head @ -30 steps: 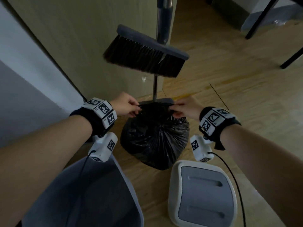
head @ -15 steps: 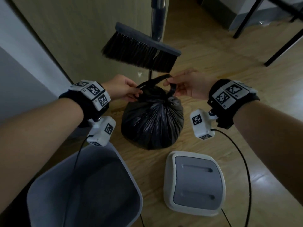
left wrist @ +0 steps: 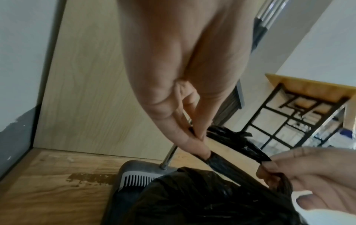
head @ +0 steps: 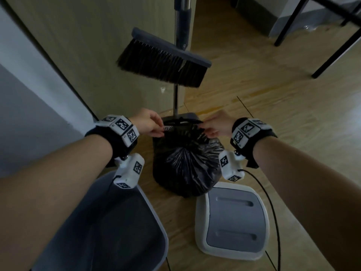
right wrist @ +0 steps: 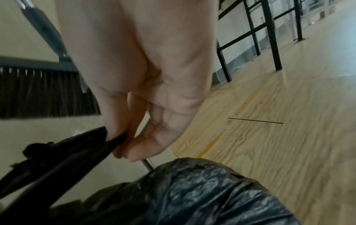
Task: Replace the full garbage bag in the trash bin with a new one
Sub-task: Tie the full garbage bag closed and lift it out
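Note:
A full black garbage bag (head: 185, 163) sits on the wooden floor between my hands. My left hand (head: 161, 128) pinches one twisted handle strip (left wrist: 221, 161) of the bag between thumb and fingers. My right hand (head: 205, 130) pinches the other strip (right wrist: 67, 152). The strips run taut and nearly level between the hands, with a knot (left wrist: 244, 135) in the middle. The grey trash bin (head: 156, 222) stands open at the lower left under my left forearm. Its white and grey lid (head: 232, 222) lies flat on the floor to the right.
A broom (head: 162, 63) hangs against the beige panel above the bag. Its dustpan (head: 187, 116) with a comb edge (left wrist: 134, 181) stands right behind the bag. Black table legs (head: 332, 53) rise at the far right. Cables trail from my wrist cameras.
My right hand has come down from a raised loop of the handle. Both strips are now pulled taut and level between the hands over the bag's top.

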{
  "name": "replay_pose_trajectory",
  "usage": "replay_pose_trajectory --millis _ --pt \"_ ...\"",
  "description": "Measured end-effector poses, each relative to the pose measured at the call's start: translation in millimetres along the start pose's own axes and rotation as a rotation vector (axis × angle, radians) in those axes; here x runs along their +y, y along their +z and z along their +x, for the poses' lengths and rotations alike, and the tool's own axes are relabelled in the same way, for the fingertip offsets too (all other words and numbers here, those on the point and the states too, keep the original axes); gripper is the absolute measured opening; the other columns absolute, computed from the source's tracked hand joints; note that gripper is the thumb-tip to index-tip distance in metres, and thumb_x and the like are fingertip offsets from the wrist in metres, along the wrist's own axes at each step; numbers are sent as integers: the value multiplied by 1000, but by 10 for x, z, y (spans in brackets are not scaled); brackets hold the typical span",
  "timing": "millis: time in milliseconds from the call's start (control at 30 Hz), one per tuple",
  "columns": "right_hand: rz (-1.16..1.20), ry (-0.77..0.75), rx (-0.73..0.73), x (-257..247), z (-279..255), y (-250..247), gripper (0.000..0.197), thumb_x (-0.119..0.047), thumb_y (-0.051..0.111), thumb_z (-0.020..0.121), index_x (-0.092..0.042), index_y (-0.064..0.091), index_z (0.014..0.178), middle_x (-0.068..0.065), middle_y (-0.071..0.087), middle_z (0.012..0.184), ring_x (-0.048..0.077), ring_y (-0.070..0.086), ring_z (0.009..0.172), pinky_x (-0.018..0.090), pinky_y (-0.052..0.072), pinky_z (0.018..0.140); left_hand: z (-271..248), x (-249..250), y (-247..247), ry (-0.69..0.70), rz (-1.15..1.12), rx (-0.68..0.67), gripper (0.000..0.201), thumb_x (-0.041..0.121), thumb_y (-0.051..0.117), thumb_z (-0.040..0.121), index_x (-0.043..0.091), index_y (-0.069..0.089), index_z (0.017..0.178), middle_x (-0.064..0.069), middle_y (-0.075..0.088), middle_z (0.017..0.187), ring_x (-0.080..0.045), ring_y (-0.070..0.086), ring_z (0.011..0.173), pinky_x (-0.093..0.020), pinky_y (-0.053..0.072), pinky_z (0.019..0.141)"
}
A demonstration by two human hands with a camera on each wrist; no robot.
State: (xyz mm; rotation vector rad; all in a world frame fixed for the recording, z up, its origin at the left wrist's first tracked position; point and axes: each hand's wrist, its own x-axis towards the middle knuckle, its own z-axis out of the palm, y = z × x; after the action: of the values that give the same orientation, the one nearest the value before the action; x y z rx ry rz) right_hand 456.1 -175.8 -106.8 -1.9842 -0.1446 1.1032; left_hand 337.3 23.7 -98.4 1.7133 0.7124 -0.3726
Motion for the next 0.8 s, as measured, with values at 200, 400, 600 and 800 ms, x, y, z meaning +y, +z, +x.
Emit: replay_pose_trajectory --millis 200,400,600,800 --pt "-117 69 22 297 231 76 3 -4 68 83 -1 67 85 9 61 59 15 59 47 25 54 53 83 -120 209 -111 343 -116 26 -4 51 91 3 62 113 -4 59 86 -14 58 75 -15 53 52" --pt "-223 18 24 410 233 147 8 -14 70 83 -11 64 87 6 61 70 15 59 60 19 50 49 94 -220 248 -129 418 -106 25 6 47 95 5 65 112 -5 61 88 -17 58 79 -21 50 60" --pt "-179 -91 94 330 66 96 19 -22 71 82 -18 59 97 8 64 82 20 61 74 29 53 63 -46 -182 199 -77 351 -43 22 5 45 95 8 64 106 -9 59 108 -18 61 84 -23 53 59" --pt "-271 -161 241 189 -360 144 29 -28 59 90 -15 59 115 4 63 89 21 59 75 30 45 62 -418 -151 159 130 409 150 28 -1 46 93 4 61 116 -15 55 131 -30 52 120 -33 44 90"
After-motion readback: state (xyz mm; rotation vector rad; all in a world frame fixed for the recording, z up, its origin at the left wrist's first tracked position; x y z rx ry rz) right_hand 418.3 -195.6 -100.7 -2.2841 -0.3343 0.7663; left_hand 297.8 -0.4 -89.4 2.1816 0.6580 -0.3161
